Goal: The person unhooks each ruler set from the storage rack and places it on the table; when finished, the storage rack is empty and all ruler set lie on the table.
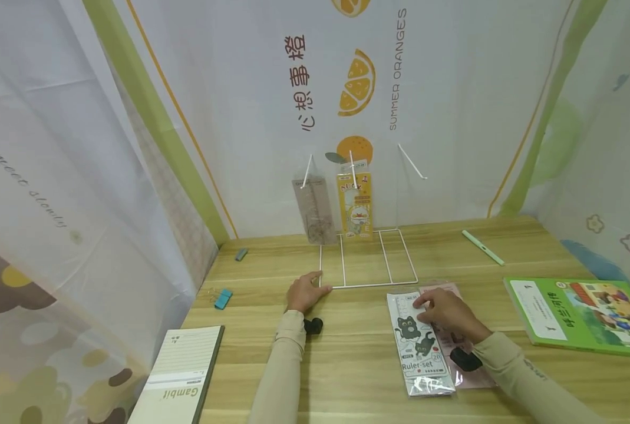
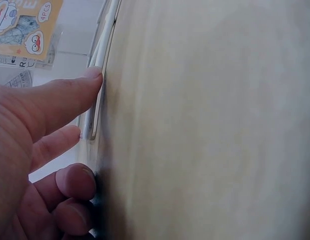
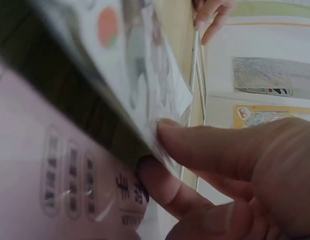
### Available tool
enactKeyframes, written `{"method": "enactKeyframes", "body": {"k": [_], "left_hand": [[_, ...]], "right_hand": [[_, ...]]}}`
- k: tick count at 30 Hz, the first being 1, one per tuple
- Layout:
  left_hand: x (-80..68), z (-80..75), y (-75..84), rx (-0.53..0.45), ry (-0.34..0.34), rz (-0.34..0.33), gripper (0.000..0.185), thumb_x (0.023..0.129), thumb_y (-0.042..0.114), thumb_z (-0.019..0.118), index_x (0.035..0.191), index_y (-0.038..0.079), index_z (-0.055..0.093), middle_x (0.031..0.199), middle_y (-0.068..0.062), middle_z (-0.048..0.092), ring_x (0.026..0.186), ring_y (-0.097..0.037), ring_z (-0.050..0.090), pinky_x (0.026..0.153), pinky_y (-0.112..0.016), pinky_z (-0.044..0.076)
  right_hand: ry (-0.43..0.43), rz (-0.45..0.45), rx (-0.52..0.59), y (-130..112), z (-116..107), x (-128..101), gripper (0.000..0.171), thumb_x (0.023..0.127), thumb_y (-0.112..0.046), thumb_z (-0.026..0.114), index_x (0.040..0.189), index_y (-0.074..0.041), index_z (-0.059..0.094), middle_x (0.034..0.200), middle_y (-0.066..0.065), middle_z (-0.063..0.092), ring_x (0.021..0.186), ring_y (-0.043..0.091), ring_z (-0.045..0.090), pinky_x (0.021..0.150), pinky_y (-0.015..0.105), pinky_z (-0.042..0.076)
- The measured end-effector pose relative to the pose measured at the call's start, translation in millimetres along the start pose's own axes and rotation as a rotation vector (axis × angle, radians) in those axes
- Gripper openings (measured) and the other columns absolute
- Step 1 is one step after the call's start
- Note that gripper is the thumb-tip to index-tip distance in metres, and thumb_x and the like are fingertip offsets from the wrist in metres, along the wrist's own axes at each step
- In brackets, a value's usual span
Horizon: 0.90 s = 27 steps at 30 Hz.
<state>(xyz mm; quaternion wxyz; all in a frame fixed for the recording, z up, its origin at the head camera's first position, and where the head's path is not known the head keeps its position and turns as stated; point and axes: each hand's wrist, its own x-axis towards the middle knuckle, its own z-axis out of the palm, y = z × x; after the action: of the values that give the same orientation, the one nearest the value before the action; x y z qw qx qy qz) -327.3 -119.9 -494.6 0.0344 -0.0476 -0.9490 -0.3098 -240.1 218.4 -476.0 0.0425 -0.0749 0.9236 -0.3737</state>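
Observation:
A white wire display rack (image 1: 368,285) stands at the back of the wooden table (image 1: 357,377); a clear ruler packet (image 1: 315,209) and an orange packet (image 1: 355,206) hang from its hooks. My left hand (image 1: 305,292) rests on the table, a straight fingertip touching the front left corner of the rack's base wire (image 2: 102,55). My right hand (image 1: 444,312) lies on two flat packets. It pinches the top edge of the white "Ruler-set" packet (image 1: 418,347) between thumb and finger (image 3: 195,145). The edge is lifted off the pink packet (image 3: 39,165) beneath.
A green picture book (image 1: 580,315) lies at the right and a green pen (image 1: 482,247) behind it. A "Gambit" notebook (image 1: 182,374) sits front left, near a blue binder clip (image 1: 223,298). A small grey-blue clip (image 1: 241,254) lies further back. Printed curtains enclose the table.

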Motion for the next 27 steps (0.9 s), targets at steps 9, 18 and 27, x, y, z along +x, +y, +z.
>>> {"method": "enactKeyframes", "body": {"k": [9,18,27], "left_hand": [[1.2,-0.4,-0.4,0.01,0.001,-0.005,0.056,0.086,0.043,0.078,0.133,0.015,0.067,0.13,-0.019,0.067,0.106,-0.042,0.068,0.071,-0.044,0.054],[0.5,1.0,-0.6,0.01,-0.001,0.001,0.055,0.086,0.042,0.077,0.133,0.015,0.067,0.13,-0.017,0.067,0.109,-0.041,0.067,0.077,-0.047,0.055],[-0.4,3.0,-0.5,-0.017,-0.005,0.005,0.055,0.086,0.04,0.078,0.133,0.012,0.066,0.13,-0.02,0.067,0.107,-0.042,0.068,0.075,-0.045,0.055]], "right_hand": [[0.0,-0.032,-0.009,2.5,-1.9,-0.4,0.027,0.079,-0.014,0.079,0.104,-0.004,0.076,0.074,0.002,0.057,0.064,0.017,0.052,0.055,0.03,0.039],[0.054,-0.017,-0.016,4.2,-16.2,15.3,0.024,0.089,-0.017,0.073,0.108,-0.003,0.075,0.077,0.005,0.058,0.069,0.018,0.051,0.055,0.029,0.04],[0.239,-0.112,0.123,-10.6,-31.8,76.5,0.028,0.098,-0.021,0.065,0.101,0.006,0.072,0.079,0.013,0.069,0.069,0.021,0.063,0.057,0.026,0.049]]}}
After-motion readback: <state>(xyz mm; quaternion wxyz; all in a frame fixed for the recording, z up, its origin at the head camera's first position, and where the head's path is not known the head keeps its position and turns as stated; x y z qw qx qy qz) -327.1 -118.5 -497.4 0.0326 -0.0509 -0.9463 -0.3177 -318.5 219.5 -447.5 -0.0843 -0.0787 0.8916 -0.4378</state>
